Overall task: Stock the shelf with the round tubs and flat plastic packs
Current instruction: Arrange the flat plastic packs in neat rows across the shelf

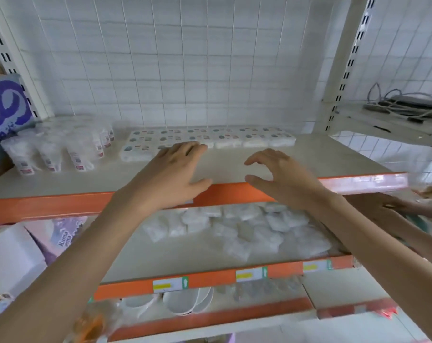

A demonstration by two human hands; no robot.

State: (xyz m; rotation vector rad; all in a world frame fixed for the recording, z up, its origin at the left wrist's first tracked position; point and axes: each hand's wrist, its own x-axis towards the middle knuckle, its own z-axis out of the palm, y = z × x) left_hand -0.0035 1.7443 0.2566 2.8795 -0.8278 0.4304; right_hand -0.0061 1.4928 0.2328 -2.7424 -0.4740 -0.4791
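Observation:
Flat plastic packs [224, 138] lie in rows at the back of the top shelf [61, 179]. Clear round tubs [54, 152] with small labels stand in a group at the shelf's left. My left hand [175, 174] reaches over the shelf with straight fingers, its fingertips at the near edge of the packs. My right hand [281, 177] hovers over the bare shelf board to the right, fingers loosely curved, holding nothing. Both forearms stretch up from the lower corners.
A blue and white box [4, 107] stands at the far left. The middle shelf holds a heap of white plastic bags [247, 229]. Another person's hand [403, 206] shows at the right edge. Cables lie on a side shelf [405, 107].

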